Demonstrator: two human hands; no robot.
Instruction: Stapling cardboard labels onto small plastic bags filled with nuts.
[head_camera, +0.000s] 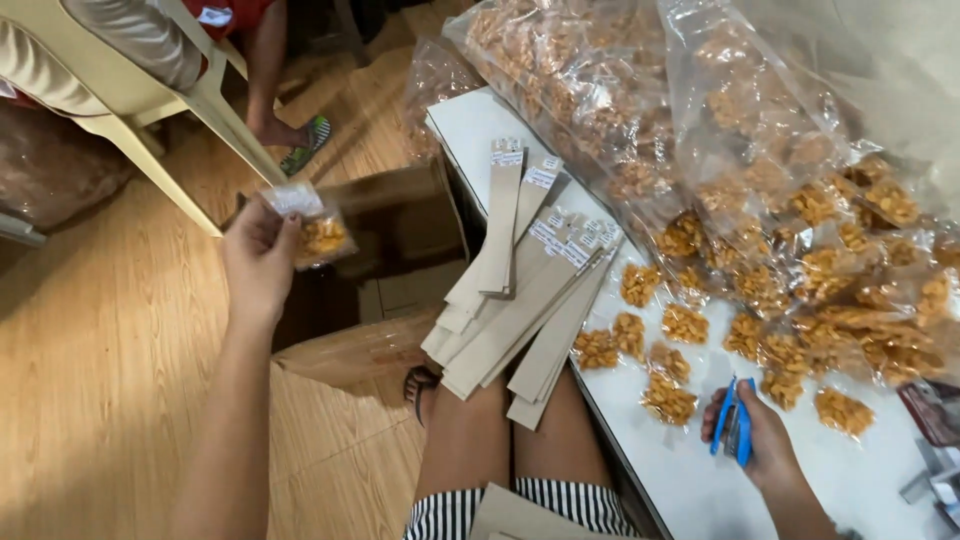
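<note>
My left hand (258, 258) is stretched out to the left over the open cardboard box (400, 240) and pinches a small clear packet of orange snack pieces (312, 228) with a white label on top. My right hand (752, 432) rests on the white table (690, 480) and grips a blue stapler (735, 430). Several small snack packets (650, 350) lie loose on the table just left of that hand. A fan of long tan cardboard strips (525, 300) with white labels at their ends leans from my lap onto the table edge.
Large clear bags full of snack packets (620, 90) pile at the table's far side and right. A cream plastic chair (150, 90) stands at the upper left, with another person's leg and sandalled foot (290, 130) beside it. The floor is wooden planks (100, 350).
</note>
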